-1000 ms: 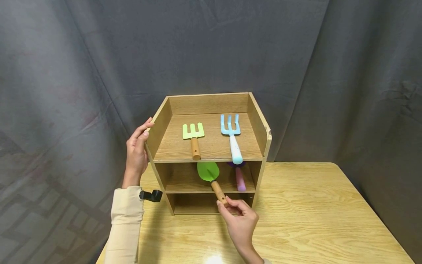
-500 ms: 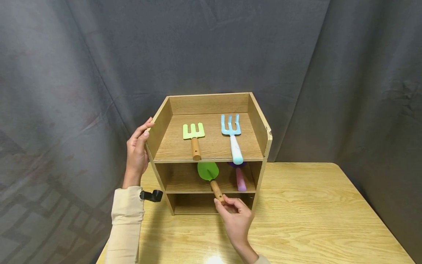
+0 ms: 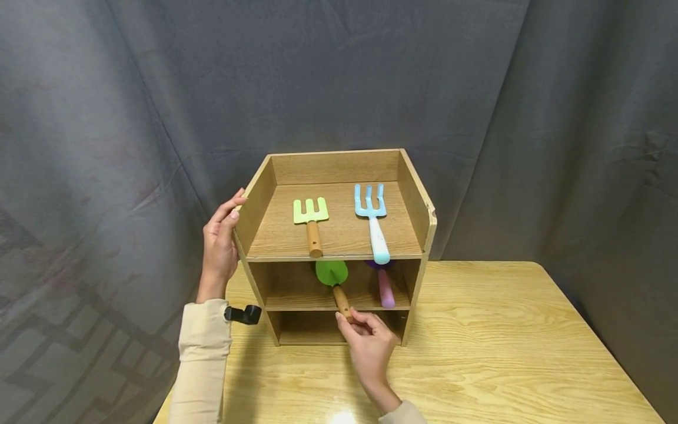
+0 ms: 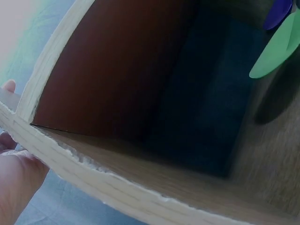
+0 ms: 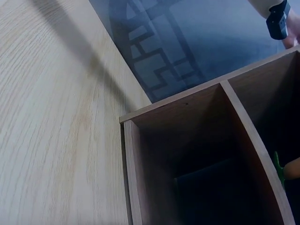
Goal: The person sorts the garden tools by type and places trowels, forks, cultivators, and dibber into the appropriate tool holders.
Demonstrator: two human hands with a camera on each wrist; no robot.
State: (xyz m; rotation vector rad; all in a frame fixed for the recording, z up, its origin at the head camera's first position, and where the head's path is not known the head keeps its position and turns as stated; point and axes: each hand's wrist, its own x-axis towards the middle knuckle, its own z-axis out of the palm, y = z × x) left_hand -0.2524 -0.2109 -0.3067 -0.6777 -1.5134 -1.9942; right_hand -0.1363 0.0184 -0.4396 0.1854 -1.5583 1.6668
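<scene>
My right hand (image 3: pixel 369 350) pinches the end of the wooden handle of a green garden trowel (image 3: pixel 331 272). The trowel's blade is inside the middle compartment, with the handle sticking out at the front. Its blade tip (image 4: pixel 276 49) also shows in the left wrist view, above the shelf board. A small wooden shelf unit (image 3: pixel 339 252) stands on the table, and my left hand (image 3: pixel 219 247) grips the edge of its left side panel. To the right of the green trowel lies a tool with a pink handle (image 3: pixel 386 288) and a purple head, partly hidden by the top board.
On the top board lie a light-green hand fork (image 3: pixel 313 231) with a wooden handle and a blue hand fork (image 3: pixel 377 235) with a white handle. The wooden table (image 3: pixel 503 330) extends to the right. A grey curtain (image 3: pixel 328 76) hangs behind.
My right hand has moved forward and a little left, carrying the green trowel slightly deeper into the middle compartment. My left hand keeps its place on the side panel.
</scene>
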